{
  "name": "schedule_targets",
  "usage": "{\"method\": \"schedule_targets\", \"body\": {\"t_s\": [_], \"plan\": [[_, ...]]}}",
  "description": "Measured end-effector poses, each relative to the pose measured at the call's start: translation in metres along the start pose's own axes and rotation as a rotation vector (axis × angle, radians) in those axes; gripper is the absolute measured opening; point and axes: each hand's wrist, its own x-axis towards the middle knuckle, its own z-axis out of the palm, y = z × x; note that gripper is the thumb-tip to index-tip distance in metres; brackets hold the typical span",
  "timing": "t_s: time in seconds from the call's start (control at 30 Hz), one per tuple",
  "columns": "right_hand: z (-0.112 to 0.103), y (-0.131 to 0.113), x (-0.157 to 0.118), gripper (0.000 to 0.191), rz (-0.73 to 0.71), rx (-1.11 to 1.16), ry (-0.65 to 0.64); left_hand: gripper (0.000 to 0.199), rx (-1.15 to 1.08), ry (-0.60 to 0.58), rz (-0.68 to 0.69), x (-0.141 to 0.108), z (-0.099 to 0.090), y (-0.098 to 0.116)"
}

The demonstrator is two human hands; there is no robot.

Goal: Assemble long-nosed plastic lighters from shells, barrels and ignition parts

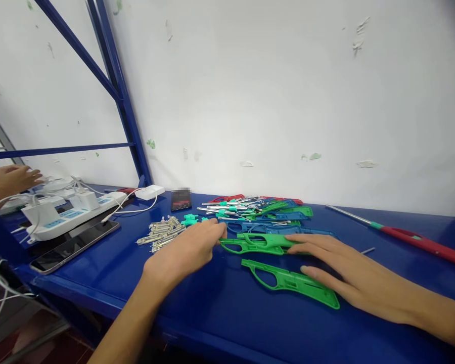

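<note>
Head view: left hand (189, 247) curled at the left end of a green handle shell (260, 243); its fingertips are hidden, so a grip cannot be confirmed. Right hand (337, 263) open, fingers extended over the same shell's right end, thumb at a second green shell (291, 284). First shell sits mid-bench; the second lies nearer the front edge of the blue bench (212, 313). Toward the back edge: a heap of coloured shells and metal rods (276, 206). Small metal parts (161, 233) lie left of the heap
</note>
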Motion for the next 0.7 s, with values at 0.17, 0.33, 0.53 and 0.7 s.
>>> {"method": "schedule_targets", "body": {"t_s": [0.17,0.33,0.53,0.7], "plan": [[0.008,0.012,0.000,0.059,0.015,-0.015,0.007,0.034,-0.039,-0.067,-0.037,-0.003,-0.003,-0.011],[0.011,0.016,-0.001,0.058,0.001,-0.029,-0.026,0.034,-0.075,-0.103,-0.072,-0.005,-0.010,-0.015],[0.012,0.016,-0.001,0.061,-0.007,-0.034,-0.021,0.029,-0.097,-0.097,-0.040,-0.004,-0.011,-0.012],[0.008,0.011,0.001,0.057,-0.027,-0.025,0.016,0.017,-0.117,-0.064,0.019,0.003,-0.002,-0.008]]}}
